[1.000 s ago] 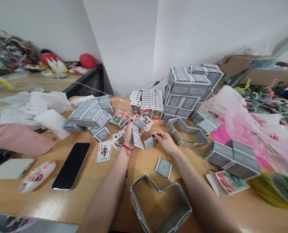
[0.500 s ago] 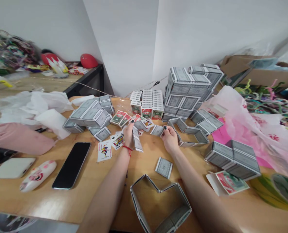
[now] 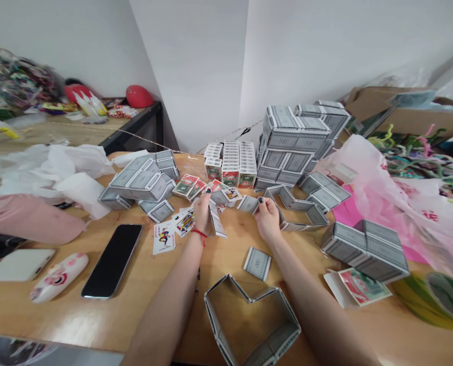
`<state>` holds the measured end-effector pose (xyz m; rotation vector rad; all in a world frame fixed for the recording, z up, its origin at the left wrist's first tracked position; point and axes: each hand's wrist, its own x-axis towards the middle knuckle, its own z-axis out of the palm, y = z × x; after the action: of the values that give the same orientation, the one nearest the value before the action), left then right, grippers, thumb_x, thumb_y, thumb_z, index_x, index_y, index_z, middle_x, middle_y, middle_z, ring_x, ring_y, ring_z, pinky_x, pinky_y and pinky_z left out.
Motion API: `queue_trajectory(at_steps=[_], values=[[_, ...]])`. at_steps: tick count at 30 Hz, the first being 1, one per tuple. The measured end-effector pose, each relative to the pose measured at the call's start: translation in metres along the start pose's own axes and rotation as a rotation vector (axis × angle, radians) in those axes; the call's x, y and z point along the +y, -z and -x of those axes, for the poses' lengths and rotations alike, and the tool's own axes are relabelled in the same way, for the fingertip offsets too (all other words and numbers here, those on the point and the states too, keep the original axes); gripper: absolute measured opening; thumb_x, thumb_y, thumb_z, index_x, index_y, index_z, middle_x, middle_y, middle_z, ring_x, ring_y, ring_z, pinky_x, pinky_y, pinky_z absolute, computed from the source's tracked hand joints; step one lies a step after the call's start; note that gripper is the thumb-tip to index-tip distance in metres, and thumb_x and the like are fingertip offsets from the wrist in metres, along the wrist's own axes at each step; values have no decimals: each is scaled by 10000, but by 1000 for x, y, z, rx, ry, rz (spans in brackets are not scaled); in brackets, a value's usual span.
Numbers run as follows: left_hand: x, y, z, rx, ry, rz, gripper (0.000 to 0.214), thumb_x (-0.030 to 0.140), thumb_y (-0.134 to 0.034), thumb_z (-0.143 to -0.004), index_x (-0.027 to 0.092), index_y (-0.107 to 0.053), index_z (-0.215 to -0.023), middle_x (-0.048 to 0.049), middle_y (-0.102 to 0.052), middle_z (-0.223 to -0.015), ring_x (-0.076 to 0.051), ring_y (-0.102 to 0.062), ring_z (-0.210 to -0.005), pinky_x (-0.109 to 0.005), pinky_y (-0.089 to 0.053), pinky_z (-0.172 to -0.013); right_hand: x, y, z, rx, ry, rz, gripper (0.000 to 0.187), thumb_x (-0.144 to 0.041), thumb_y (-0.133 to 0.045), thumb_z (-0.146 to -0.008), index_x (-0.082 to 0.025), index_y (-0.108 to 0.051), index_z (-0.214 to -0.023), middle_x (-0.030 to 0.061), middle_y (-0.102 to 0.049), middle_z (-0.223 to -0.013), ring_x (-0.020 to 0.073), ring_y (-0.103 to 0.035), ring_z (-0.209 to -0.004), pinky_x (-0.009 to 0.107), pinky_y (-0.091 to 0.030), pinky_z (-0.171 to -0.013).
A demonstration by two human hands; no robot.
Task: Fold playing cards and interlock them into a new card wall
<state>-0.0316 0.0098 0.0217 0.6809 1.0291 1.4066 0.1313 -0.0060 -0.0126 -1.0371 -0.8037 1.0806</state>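
Craft workroom: a wooden surface (image 3: 134, 300) carried boxed card decks (image 3: 232, 165); a card-built heart frame (image 3: 277, 341) lay nearer than these, pipe cleaners (image 3: 413, 152) and a cardboard box (image 3: 386, 109) to their right.

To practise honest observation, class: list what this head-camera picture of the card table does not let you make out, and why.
Head view, all four:
1. Card strip in the left hand: its faces are turned away.
2. Right hand's fingers under the single card: hidden by the hand's back.
3. Heart-shaped card frame: near tip cut off by the bottom edge.
4. Print on the card boxes: too small to read.
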Motion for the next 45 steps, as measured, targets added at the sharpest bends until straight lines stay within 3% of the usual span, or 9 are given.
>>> queue_trajectory(at_steps=[4,12,19,23,29,34,41,45], values=[[-5,1,-6,25,-67,-88,244,355,-498,-737,151,-574,-627,-8,-574,-471,-132,-551,-425,-208,-362,-363,4,0,1,65,46,97,316,-532,-506,-723,-232,-418,-772,-29,-414,-649,112,-414,-573,237,-367,-539],[-12,5,-11,2,-34,-159,297,429,-543,-671,134,-552,-634,-8,-561,-481,-141,-539,-419,-231,-374,-383,4,-1,2,113,152,214,298,-505,-471,-765,-209,-440,-753,-41,-428,-608,100,-404,-540,227,-349,-522],[-12,6,-10,-46,-60,-260,303,417,-490,-714,153,-509,-567,8,-519,-426,-110,-480,-370,-220,-353,-371,4,-2,4,106,174,260,232,-438,-453,-794,-209,-457,-758,-33,-458,-610,106,-434,-543,229,-366,-522],[-13,8,-10,-98,-84,-308,325,407,-447,-744,159,-489,-538,11,-502,-410,-103,-462,-360,-219,-342,-373,4,-4,6,78,172,250,199,-397,-490,-773,-199,-482,-764,-11,-511,-682,112,-484,-609,235,-405,-579],[-14,8,-8,-105,-111,-413,300,369,-446,-743,157,-496,-537,19,-498,-429,-91,-460,-380,-210,-334,-390,2,-5,6,-46,157,226,229,-320,-596,-679,-183,-543,-854,57,-578,-976,169,-547,-889,295,-433,-775],[-10,10,-9,-169,-160,-427,307,369,-484,-727,150,-489,-513,19,-486,-434,-82,-438,-391,-209,-316,-401,-1,-7,11,-183,127,369,197,-285,-573,-684,-174,-585,-846,33,-619,-831,170,-570,-755,311,-457,-734],[-4,11,-10,-170,-173,-372,283,344,-533,-695,148,-473,-501,26,-463,-431,-71,-413,-413,-197,-297,-416,-8,-13,17,-224,43,297,237,-328,-573,-683,-176,-598,-863,37,-615,-826,173,-585,-646,312,-513,-571],[-3,10,-11,-166,-168,-416,261,337,-545,-688,148,-495,-515,29,-459,-423,-73,-410,-421,-195,-294,-422,-7,-11,15,-230,40,289,234,-334,-588,-677,-177,-604,-850,31,-611,-798,163,-583,-607,312,-520,-571]])
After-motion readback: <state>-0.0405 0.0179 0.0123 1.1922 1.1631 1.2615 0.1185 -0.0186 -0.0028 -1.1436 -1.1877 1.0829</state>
